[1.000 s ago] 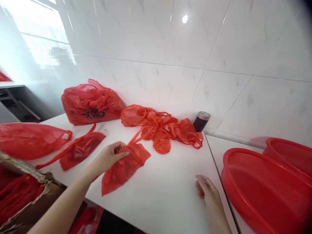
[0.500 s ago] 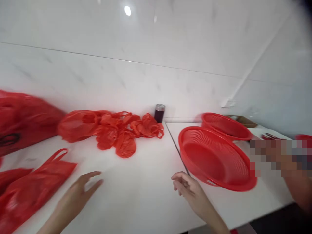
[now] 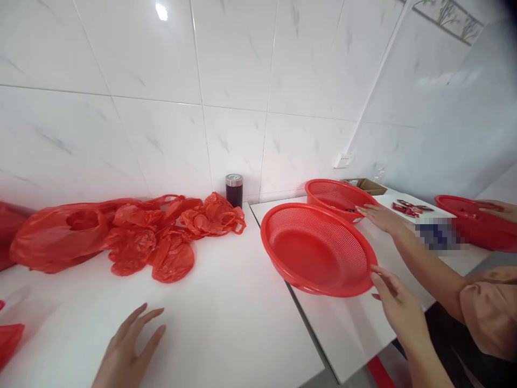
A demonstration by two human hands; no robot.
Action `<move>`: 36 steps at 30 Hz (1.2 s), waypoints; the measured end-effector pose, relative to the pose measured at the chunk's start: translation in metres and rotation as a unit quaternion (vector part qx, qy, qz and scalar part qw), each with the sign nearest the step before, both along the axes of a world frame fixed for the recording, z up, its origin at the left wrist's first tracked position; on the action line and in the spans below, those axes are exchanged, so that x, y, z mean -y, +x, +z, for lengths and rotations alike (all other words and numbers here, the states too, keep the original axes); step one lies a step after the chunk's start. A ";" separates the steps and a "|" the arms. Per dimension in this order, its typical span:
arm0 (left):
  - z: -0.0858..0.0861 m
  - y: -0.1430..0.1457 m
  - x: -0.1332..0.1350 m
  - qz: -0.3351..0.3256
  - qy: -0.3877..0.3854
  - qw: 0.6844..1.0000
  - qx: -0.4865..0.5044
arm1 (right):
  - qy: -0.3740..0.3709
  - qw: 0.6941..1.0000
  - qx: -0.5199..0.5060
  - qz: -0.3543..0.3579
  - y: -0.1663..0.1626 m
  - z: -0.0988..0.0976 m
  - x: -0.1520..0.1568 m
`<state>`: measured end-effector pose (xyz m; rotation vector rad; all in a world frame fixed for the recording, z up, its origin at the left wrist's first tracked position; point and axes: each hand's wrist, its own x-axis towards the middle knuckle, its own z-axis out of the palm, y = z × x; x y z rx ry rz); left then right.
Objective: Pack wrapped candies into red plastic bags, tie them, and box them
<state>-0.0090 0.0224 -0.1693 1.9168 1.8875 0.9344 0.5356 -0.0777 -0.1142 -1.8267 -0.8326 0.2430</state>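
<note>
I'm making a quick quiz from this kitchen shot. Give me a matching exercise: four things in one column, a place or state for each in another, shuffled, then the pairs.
1. left hand
2. right hand
3. dark jar
4. red bags

A. stands against the tiled wall
B. at the rim of the near red basket
C. heaped, crumpled, on the counter
D. open, flat over bare white counter

Pairs: 1-D, 2-B, 3-A, 4-C
</note>
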 end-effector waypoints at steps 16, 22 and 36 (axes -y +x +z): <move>0.031 0.072 0.003 -0.090 -0.039 0.995 0.020 | -0.013 0.934 0.013 0.357 -0.139 0.003 -0.070; -0.004 0.072 0.027 -0.108 0.051 0.993 0.005 | -0.058 0.908 0.080 0.408 -0.184 0.004 -0.144; -0.027 0.074 0.026 -0.082 0.132 0.983 0.095 | 0.082 0.964 0.009 0.254 -0.212 0.064 -0.290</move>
